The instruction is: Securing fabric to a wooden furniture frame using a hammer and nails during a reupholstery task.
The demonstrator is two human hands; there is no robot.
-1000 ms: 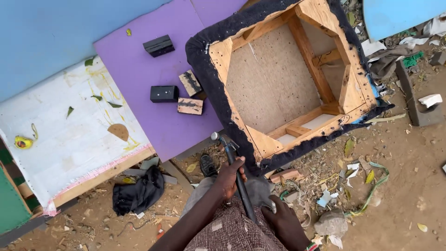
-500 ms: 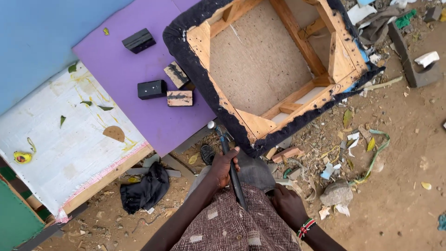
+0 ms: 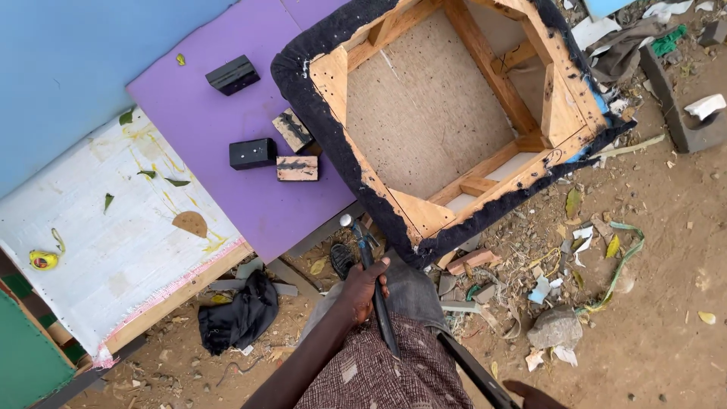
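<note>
While the left hand (image 3: 363, 288) wraps closed around the dark handle of a hammer (image 3: 369, 273), its small metal head sits just beside the near corner of an upturned wooden seat frame (image 3: 424, 212) edged in black fabric (image 3: 318, 98). The right hand (image 3: 534, 394) shows only as fingertips at the bottom edge, next to a dark strap or bar (image 3: 473, 371); whether it grips that cannot be told. The frame rests partly on a purple board (image 3: 250, 204) and partly over rubble-strewn dirt, so a blow at the overhanging corner could well rock or tip it. Small black and wooden blocks (image 3: 297, 168) lie loose on the board nearby and might be jolted off. A mis-aimed swing risks splitting the thin corner brace or glancing toward the knee (image 3: 409, 284) directly below.
</note>
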